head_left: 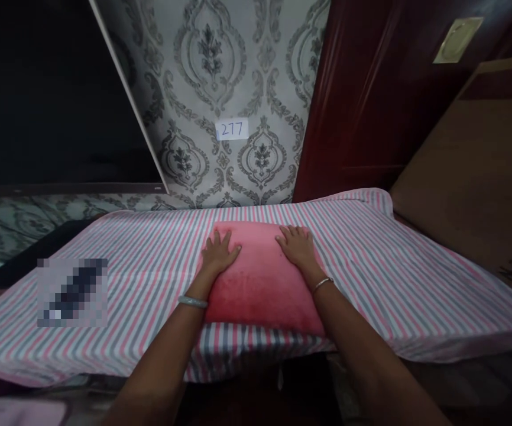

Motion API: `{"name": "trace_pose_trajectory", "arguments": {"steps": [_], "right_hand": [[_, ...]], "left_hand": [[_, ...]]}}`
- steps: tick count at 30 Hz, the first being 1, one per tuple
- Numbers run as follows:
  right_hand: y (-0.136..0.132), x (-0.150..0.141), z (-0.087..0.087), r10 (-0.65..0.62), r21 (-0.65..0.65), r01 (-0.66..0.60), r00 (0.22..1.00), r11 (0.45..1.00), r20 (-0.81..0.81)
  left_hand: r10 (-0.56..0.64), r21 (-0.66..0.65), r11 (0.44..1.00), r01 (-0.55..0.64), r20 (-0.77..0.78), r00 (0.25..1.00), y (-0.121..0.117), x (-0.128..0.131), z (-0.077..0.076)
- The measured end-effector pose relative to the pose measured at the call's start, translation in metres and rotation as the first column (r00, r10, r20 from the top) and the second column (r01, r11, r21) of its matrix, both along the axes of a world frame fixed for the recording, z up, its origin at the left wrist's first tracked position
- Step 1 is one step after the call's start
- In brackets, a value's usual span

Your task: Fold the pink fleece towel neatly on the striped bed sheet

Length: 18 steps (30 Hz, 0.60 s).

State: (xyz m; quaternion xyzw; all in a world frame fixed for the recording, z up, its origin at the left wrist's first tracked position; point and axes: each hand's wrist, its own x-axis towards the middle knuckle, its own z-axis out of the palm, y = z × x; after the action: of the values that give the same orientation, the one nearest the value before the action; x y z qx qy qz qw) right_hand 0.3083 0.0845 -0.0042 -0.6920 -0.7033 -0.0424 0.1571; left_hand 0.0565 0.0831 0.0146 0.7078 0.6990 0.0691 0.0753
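Note:
A roughly square piece of pink plush fabric (260, 278), perhaps a folded cloth or a cushion cover, lies flat near the front edge of a striped cloth (149, 266). Its near part looks darker red. My left hand (219, 253) rests palm down on the upper left of the pink fabric, fingers spread. On its upper right lies my right hand (298, 245), also flat with the fingers apart. Neither hand grips anything. The left wrist wears a pale bangle (193, 302), the right a thin bracelet (323, 284).
A pixelated dark object (74, 293) lies on the striped cloth at the left. A large dark screen (61, 94) hangs at the back left. At the right stands a big cardboard box (473, 171) by a dark red door (362, 94). A "277" label (232, 129) is on the wall.

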Motion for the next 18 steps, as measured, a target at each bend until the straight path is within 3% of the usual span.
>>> {"name": "trace_pose_trajectory", "arguments": {"steps": [7,13,18], "right_hand": [[0.0031,0.0029,-0.0060,0.007,0.017,-0.007,1.000,1.000,0.000],[0.0005,0.0061,-0.0073,-0.092,0.026,0.094,0.993,0.995,-0.071],[-0.0035,0.0033,-0.0048,-0.126,-0.005,0.126,0.990,0.992,-0.068]], "left_hand": [[0.031,0.060,0.998,-0.033,0.030,0.999,-0.0024,0.0018,-0.0041],[0.091,0.128,0.987,-0.096,0.051,0.995,-0.0024,0.0008,-0.0085],[0.149,0.097,0.982,-0.160,0.110,0.983,-0.0028,-0.0014,-0.0084]]}}
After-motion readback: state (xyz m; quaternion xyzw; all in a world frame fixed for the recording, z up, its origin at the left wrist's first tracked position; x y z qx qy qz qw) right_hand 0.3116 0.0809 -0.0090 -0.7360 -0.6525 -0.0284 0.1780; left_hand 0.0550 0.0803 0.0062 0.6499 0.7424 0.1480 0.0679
